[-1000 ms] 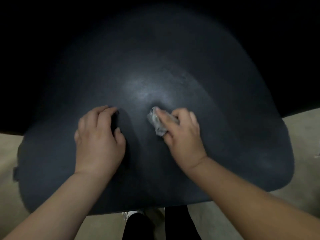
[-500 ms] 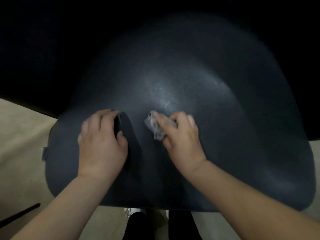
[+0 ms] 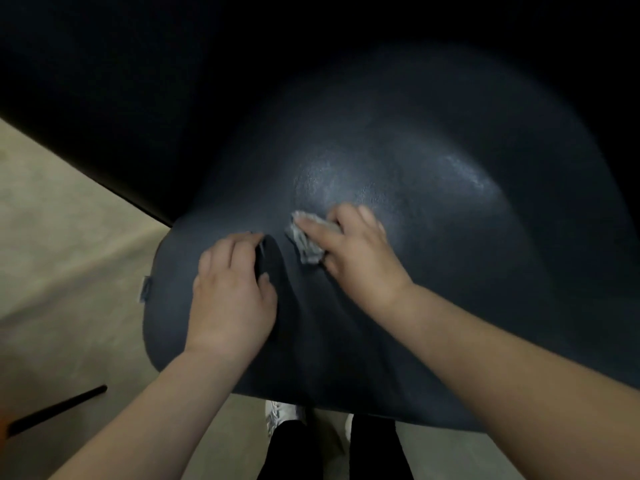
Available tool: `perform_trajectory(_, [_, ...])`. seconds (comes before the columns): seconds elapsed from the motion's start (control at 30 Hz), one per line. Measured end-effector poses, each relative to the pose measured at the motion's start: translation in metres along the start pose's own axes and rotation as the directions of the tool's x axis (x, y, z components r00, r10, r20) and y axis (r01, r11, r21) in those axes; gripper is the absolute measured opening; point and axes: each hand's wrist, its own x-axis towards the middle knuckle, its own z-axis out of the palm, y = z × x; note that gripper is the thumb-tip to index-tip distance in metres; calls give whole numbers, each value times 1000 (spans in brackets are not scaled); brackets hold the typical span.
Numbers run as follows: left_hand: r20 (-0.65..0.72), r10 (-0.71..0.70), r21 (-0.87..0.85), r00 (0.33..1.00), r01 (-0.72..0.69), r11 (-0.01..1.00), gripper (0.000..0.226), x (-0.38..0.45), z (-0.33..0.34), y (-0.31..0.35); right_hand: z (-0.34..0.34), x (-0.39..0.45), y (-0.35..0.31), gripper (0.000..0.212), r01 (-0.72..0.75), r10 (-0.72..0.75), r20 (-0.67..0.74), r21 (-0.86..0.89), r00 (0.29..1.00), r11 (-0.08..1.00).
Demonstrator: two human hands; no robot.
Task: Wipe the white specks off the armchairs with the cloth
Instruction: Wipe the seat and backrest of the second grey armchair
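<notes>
A dark blue-grey armchair (image 3: 450,271) fills most of the head view, its rounded leather-like surface shining under a light. My right hand (image 3: 360,251) presses a small crumpled grey cloth (image 3: 304,242) against the chair near the middle, fingers curled round it. Just left of it, my left hand (image 3: 232,289) pinches a raised fold of the chair's covering between fingers and thumb. A pale sheen of fine white specks (image 3: 332,181) lies on the surface right above the cloth.
Beige floor (image 3: 62,258) shows at the left and below the chair. A thin black rod (image 3: 59,408) lies on the floor at the lower left. My dark trousers and a white shoe (image 3: 277,415) stand right under the chair's near edge. The background above is dark.
The chair and both hands have shifted rightward in the view, with more floor showing at the left. The right hand with the cloth has slid slightly up; the left hand keeps its pinch.
</notes>
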Motion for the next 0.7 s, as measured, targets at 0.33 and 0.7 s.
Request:
perform_trajectory(0.33, [54,-5,70,999,1,998,50,-24,-32,11,-69,-52,4,55,-477,477,16,53,879,877])
perform_trajectory(0.7, [31,-13,229,999,5,973,56,-48,-167,45,-181,-36,-100,43,-575,600,3,293,800,764])
